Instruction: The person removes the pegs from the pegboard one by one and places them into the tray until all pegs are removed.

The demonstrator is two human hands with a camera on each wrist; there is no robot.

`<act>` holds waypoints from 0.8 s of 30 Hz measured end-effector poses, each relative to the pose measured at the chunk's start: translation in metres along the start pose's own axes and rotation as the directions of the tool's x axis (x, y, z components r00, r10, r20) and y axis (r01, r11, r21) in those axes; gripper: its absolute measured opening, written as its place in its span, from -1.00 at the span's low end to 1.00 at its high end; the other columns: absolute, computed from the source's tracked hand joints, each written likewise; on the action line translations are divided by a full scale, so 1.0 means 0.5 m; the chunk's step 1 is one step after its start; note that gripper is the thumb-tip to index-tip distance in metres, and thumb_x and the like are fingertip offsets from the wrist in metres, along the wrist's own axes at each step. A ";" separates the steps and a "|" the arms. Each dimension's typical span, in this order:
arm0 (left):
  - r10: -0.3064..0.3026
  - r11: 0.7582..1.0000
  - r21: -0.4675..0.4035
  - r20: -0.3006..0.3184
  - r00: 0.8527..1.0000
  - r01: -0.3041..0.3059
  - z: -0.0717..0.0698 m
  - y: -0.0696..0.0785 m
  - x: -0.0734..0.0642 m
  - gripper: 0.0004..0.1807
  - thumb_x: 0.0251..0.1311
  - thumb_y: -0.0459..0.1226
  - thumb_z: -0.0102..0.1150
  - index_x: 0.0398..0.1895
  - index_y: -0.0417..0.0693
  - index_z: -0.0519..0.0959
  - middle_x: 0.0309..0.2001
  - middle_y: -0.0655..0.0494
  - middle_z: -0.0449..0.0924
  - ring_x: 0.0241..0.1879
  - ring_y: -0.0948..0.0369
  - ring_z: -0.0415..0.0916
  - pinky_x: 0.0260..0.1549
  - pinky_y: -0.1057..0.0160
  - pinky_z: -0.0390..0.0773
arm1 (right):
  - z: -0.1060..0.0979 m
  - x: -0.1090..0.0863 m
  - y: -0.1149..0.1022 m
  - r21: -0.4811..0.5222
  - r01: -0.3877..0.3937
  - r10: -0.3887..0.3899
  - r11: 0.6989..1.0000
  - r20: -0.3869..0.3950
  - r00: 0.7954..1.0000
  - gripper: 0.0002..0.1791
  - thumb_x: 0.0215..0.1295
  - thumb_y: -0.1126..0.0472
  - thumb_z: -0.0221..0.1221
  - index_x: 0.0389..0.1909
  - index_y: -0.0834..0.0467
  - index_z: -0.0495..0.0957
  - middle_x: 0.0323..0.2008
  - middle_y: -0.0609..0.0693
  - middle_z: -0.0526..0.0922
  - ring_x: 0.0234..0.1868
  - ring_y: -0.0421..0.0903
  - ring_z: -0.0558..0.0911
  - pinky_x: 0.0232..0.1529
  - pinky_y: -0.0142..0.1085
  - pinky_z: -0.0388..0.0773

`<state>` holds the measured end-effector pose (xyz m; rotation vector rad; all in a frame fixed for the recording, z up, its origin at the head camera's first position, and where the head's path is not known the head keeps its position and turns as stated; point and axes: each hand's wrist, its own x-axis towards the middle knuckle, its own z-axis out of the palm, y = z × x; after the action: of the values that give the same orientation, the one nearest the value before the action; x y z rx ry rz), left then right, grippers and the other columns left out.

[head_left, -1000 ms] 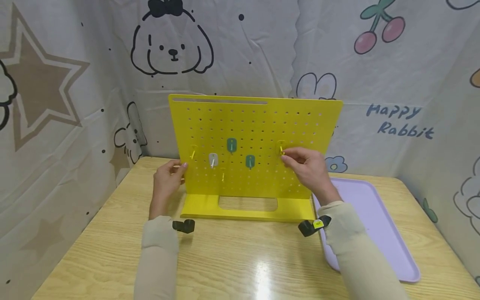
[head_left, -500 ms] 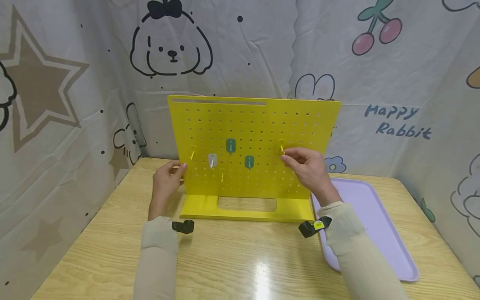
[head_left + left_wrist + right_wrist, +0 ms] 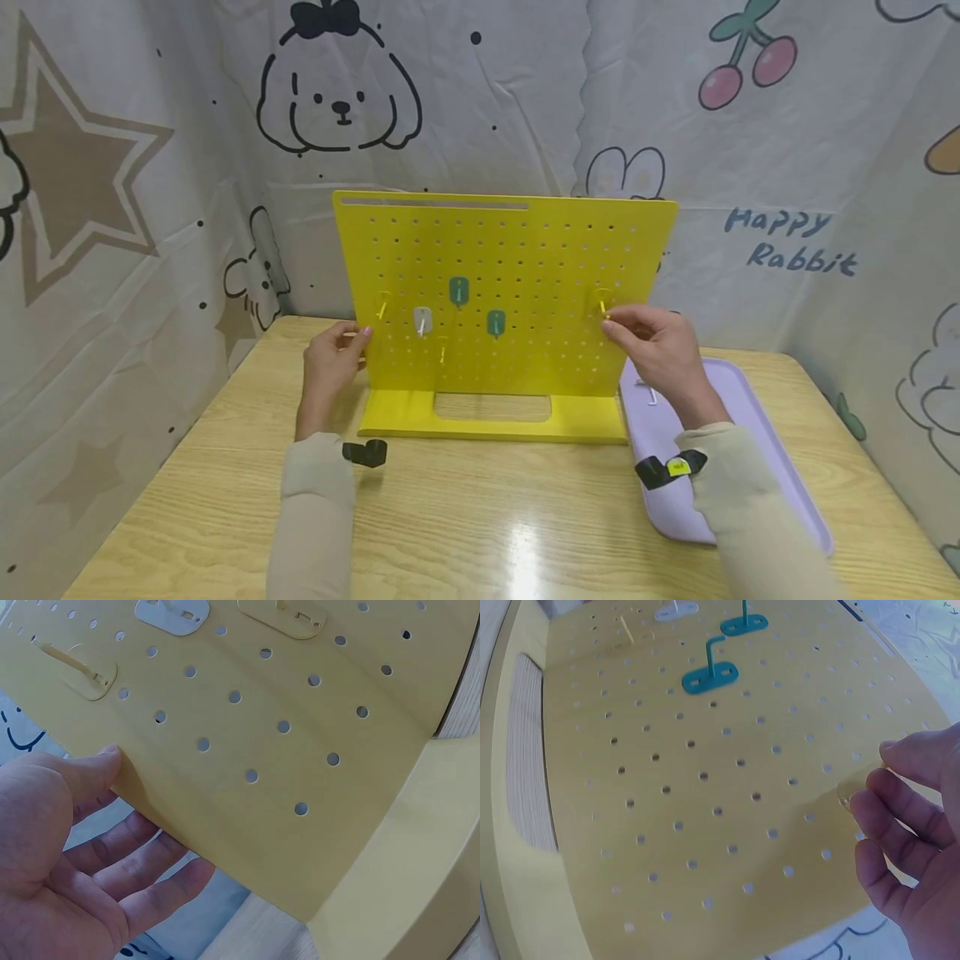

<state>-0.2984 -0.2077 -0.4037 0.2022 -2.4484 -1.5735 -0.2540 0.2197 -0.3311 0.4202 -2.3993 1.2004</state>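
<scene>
A yellow pegboard (image 3: pixel 525 250) stands upright on its base. My left hand (image 3: pixel 333 367) holds its left edge, thumb on the front, as the left wrist view shows. Near the right edge, my right hand (image 3: pixel 660 354) pinches a yellow hook (image 3: pixel 602 303) by its peg, its plate at the board's face; my fingers mostly hide it in the right wrist view. Other hooks sit on the board: a white hook (image 3: pixel 423 322), an upper green hook (image 3: pixel 459 292), a lower green hook (image 3: pixel 496 323), a yellow hook (image 3: pixel 382 307) at left and a lower yellow hook (image 3: pixel 442 352).
A lilac tray (image 3: pixel 663 508) lies on the wooden table (image 3: pixel 480 517) right of the board, partly under my right forearm. A white hook (image 3: pixel 651 394) lies in it. A printed cloth (image 3: pixel 525 100) hangs behind.
My right hand has moved right along the board, and the yellow hook it pinches has shifted with it. The white hook in the tray has come into sight. My left hand stays put.
</scene>
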 end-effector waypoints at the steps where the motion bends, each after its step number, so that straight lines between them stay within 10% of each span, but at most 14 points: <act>1: -0.003 1.000 0.000 0.001 1.000 0.003 0.000 0.000 0.000 -0.61 0.47 -0.04 0.09 0.11 -0.14 0.57 0.00 -0.18 0.60 -0.06 -0.06 0.60 -0.11 0.06 0.71 | -0.005 -0.004 0.002 -0.010 -0.010 0.010 1.000 -0.003 1.000 -0.77 0.37 0.21 0.30 -0.10 0.30 0.69 -0.24 0.11 0.73 -0.30 -0.15 0.64 -0.30 -0.53 0.59; 24: 0.002 1.000 -0.010 0.010 1.000 -0.002 -0.001 -0.001 0.000 -0.59 0.46 -0.02 0.10 0.11 -0.14 0.56 0.02 -0.19 0.58 -0.02 -0.08 0.60 -0.07 0.02 0.69 | -0.090 -0.079 0.064 -0.205 -0.092 0.071 0.974 -0.106 0.992 -0.77 0.37 0.21 0.29 -0.09 0.30 0.69 -0.23 0.15 0.72 -0.28 -0.29 0.58 -0.29 -0.67 0.46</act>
<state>-0.2982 -0.2084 -0.4042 0.1911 -2.4474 -1.5891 -0.2237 0.2778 -0.3483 0.1937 -2.4454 0.9636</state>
